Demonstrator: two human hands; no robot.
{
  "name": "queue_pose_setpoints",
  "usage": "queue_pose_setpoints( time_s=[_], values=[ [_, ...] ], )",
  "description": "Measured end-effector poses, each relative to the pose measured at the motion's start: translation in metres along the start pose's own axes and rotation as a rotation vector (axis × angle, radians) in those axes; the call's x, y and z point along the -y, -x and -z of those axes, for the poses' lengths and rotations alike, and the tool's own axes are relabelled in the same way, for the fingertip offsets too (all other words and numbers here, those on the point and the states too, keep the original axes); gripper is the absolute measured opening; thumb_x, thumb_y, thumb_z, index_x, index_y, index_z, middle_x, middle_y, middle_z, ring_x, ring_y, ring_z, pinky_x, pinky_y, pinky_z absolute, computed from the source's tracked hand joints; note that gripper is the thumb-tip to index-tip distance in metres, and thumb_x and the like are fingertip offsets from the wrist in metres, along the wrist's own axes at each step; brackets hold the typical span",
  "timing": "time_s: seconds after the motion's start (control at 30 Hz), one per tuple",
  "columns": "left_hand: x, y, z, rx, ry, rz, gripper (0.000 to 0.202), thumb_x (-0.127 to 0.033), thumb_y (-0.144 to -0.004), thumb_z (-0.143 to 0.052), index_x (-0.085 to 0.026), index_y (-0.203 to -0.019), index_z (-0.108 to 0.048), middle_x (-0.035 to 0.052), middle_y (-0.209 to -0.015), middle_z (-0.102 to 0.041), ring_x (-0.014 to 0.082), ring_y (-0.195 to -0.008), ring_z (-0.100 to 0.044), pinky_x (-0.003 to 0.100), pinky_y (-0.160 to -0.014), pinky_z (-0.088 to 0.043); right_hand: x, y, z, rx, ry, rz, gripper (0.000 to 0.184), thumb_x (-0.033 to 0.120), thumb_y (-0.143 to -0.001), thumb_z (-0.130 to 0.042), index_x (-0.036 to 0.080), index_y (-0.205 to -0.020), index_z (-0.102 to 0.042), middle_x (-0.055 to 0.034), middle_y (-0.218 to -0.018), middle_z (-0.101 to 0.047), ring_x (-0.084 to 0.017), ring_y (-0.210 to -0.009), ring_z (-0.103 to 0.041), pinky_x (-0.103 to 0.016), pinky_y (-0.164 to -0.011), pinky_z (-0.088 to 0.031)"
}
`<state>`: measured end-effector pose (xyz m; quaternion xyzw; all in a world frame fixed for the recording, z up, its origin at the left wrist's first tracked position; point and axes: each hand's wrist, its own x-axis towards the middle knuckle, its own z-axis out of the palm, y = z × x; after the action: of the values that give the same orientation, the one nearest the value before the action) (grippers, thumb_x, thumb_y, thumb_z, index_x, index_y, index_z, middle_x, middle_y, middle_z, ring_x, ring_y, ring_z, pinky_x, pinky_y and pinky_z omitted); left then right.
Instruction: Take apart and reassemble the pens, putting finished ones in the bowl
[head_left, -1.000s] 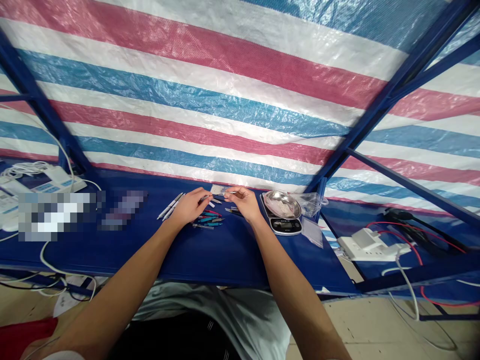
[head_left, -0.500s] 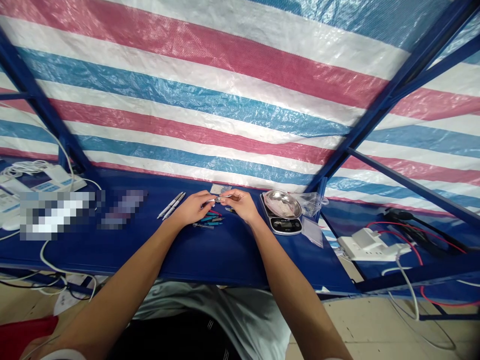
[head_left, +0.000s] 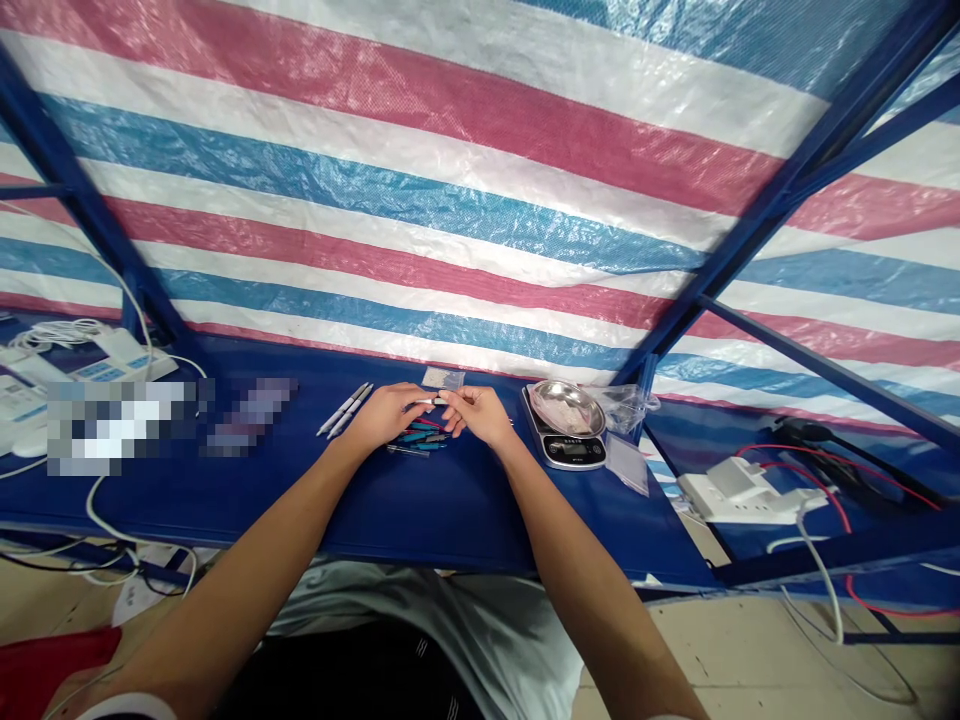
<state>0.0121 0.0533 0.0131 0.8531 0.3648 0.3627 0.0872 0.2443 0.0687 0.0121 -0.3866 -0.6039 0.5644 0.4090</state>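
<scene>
Blue table (head_left: 450, 520): left hand (head_left: 384, 415) and right hand (head_left: 478, 415) pinch a half-hidden white piece (head_left: 429, 401).

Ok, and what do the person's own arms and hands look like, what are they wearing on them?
The left hand and right hand are bare: no gloves, rings or watch visible. The left forearm and right forearm are uncovered. A white edge at the view's bottom may be a sleeve; a light grey shirt shows between the arms.
</scene>
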Motion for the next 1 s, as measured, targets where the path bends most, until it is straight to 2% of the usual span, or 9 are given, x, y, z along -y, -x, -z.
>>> queue_pose_setpoints(
  time_s=[0.1, 0.23, 0.33, 0.4, 0.53, 0.67, 0.73, 0.87, 1.0],
  values=[
    [0.0, 0.0, 0.001, -0.021, 0.016, 0.017, 0.03, -0.04, -0.105, -0.06, -0.025, -0.119, -0.081, 0.0069, -0.117, -0.082, 0.0258, -0.105, -0.076, 0.037, -0.094, -0.057, 0.001, 0.001, 0.0, 0.024, 0.063, 0.009, 0.053, 0.068, -0.087, -0.076, 0.017, -0.091, -0.068, -0.0048, -0.068, -0.074, -0.016, -0.047, -0.068, -0.022, -0.034, -0.047],
    [-0.001, 0.0, 0.002, -0.039, 0.03, 0.062, 0.03, -0.04, -0.105, -0.06, -0.026, -0.12, -0.081, 0.0067, -0.116, -0.082, 0.0256, -0.105, -0.076, 0.037, -0.094, -0.056, 0.003, 0.001, 0.002, 0.092, 0.012, 0.119, 0.054, 0.059, -0.079, -0.087, 0.02, -0.108, -0.064, -0.0046, -0.089, -0.079, -0.017, -0.061, -0.074, -0.02, -0.039, -0.051],
    [-0.002, 0.0, 0.001, -0.044, 0.037, 0.05, 0.028, -0.039, -0.104, -0.062, -0.026, -0.119, -0.082, 0.0064, -0.116, -0.082, 0.0257, -0.105, -0.076, 0.036, -0.094, -0.056, 0.004, 0.003, 0.001, 0.08, 0.074, 0.021, 0.052, 0.068, -0.089, -0.073, 0.017, -0.096, -0.065, -0.0061, -0.077, -0.076, -0.017, -0.05, -0.07, -0.02, -0.033, -0.044],
    [-0.001, 0.0, 0.001, -0.046, 0.038, 0.044, 0.027, -0.038, -0.104, -0.062, -0.026, -0.118, -0.082, 0.006, -0.116, -0.082, 0.0257, -0.105, -0.076, 0.036, -0.094, -0.056, 0.006, 0.004, 0.002, 0.085, 0.119, -0.011, 0.053, 0.069, -0.094, -0.067, 0.017, -0.097, -0.066, -0.0065, -0.076, -0.076, -0.015, -0.047, -0.068, -0.02, -0.031, -0.039],
    [0.001, 0.0, 0.0, -0.053, 0.036, 0.059, 0.029, -0.041, -0.104, -0.063, -0.027, -0.12, -0.082, 0.0058, -0.116, -0.082, 0.0257, -0.105, -0.076, 0.036, -0.094, -0.056, 0.012, 0.007, 0.004, 0.087, 0.118, 0.103, 0.047, 0.059, -0.085, -0.082, 0.02, -0.106, -0.066, -0.0044, -0.087, -0.079, -0.013, -0.051, -0.068, -0.018, -0.036, -0.038],
    [0.002, 0.0, 0.0, -0.057, 0.038, 0.042, 0.028, -0.041, -0.103, -0.064, -0.027, -0.119, -0.082, 0.0059, -0.115, -0.082, 0.0256, -0.104, -0.077, 0.037, -0.093, -0.057, 0.013, 0.007, 0.005, 0.095, 0.136, 0.032, 0.048, 0.066, -0.094, -0.07, 0.018, -0.097, -0.067, -0.0054, -0.076, -0.076, -0.014, -0.048, -0.066, -0.02, -0.037, -0.037],
    [0.002, 0.0, -0.001, -0.065, 0.037, 0.039, 0.027, -0.039, -0.103, -0.065, -0.027, -0.118, -0.083, 0.0059, -0.114, -0.082, 0.0257, -0.104, -0.077, 0.037, -0.093, -0.057, 0.012, 0.006, 0.005, 0.111, 0.135, 0.077, 0.047, 0.063, -0.09, -0.076, 0.019, -0.104, -0.067, -0.005, -0.083, -0.078, -0.015, -0.054, -0.07, -0.019, -0.04, -0.039],
    [0.003, 0.0, -0.003, -0.069, 0.035, 0.021, 0.025, -0.038, -0.102, -0.066, -0.026, -0.116, -0.083, 0.0065, -0.114, -0.083, 0.0261, -0.102, -0.077, 0.038, -0.092, -0.058, 0.01, 0.006, 0.007, 0.123, 0.18, 0.025, 0.047, 0.066, -0.093, -0.07, 0.019, -0.098, -0.065, -0.0053, -0.077, -0.077, -0.015, -0.052, -0.068, -0.02, -0.04, -0.038],
    [0.004, 0.001, -0.004, -0.075, 0.039, 0.014, 0.024, -0.037, -0.102, -0.066, -0.026, -0.116, -0.083, 0.0066, -0.114, -0.083, 0.026, -0.102, -0.077, 0.038, -0.092, -0.059, 0.009, 0.006, 0.007, 0.128, 0.175, 0.074, 0.047, 0.063, -0.088, -0.078, 0.019, -0.102, -0.065, -0.0059, -0.083, -0.079, -0.015, -0.055, -0.07, -0.02, -0.042, -0.04]
  ],
)
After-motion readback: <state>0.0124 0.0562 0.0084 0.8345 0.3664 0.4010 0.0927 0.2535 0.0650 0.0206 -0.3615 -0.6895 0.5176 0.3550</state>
